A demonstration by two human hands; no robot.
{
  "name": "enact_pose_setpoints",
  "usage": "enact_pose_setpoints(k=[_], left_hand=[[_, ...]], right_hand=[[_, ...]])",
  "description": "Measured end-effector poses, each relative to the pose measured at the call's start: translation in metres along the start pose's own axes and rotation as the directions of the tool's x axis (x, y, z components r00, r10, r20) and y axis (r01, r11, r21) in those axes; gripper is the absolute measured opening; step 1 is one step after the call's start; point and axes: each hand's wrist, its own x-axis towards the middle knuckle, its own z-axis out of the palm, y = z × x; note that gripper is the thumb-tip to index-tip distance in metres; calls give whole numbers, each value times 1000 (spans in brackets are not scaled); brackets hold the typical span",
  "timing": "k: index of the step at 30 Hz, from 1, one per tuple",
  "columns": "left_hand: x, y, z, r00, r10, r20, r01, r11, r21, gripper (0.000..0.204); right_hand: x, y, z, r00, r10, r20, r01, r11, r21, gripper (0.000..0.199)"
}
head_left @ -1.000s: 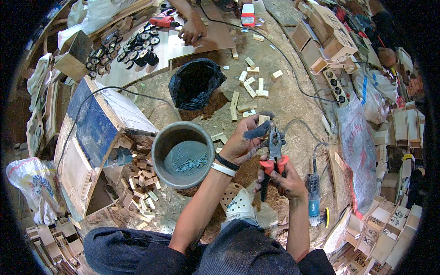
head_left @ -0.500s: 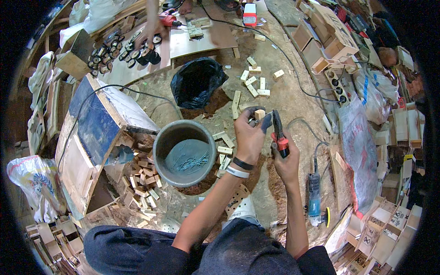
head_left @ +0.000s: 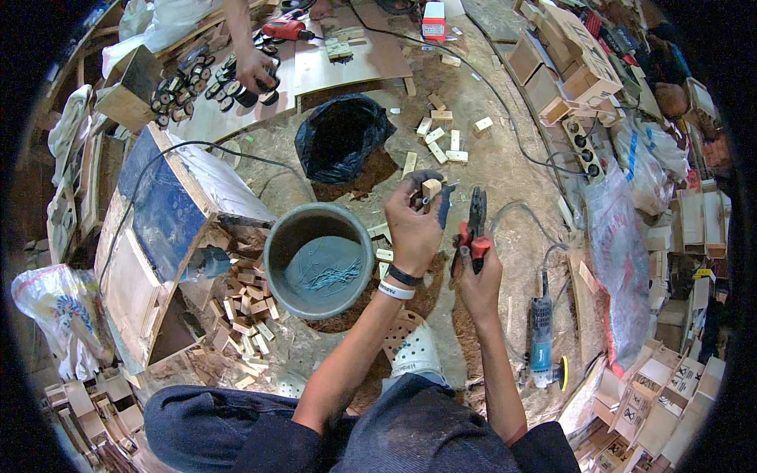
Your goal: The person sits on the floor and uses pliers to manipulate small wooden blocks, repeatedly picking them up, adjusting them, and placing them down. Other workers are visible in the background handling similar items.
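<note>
Head view: two hands (head_left: 441,244), one wood block (head_left: 430,189), one pliers (head_left: 475,225).

Left hand (head_left: 412,225) raised, pinching small wooden block (head_left: 430,188). Right hand (head_left: 478,272) just beside, gripping red-handled pliers (head_left: 475,225) upright. Grey bucket (head_left: 318,259) left of hands. Angle grinder (head_left: 542,335) on sawdust floor, right.

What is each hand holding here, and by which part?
The left hand pinches a small wooden block at its fingertips. The right hand grips pliers by their red handles, dark jaws pointing away from the person.
</note>
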Motion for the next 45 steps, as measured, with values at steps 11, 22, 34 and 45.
enact_pose_setpoints(k=[11,22,34,45], left_hand=[[-14,9,10,993,86,87,-93,992,88,25],[-18,11,15,996,52,75,-59,994,91,22],[-15,-1,14,992,117,54,-122,988,96,23],[18,-66,-35,770,-490,409,-221,397,891,34]], right_hand=[[5,-15,-6,993,-119,5,119,993,-24,46],[7,-2,1,979,-203,-33,203,979,7,48],[7,0,1,983,-171,-74,168,985,-40,35],[-16,31,-31,923,378,-76,-307,840,447,36]])
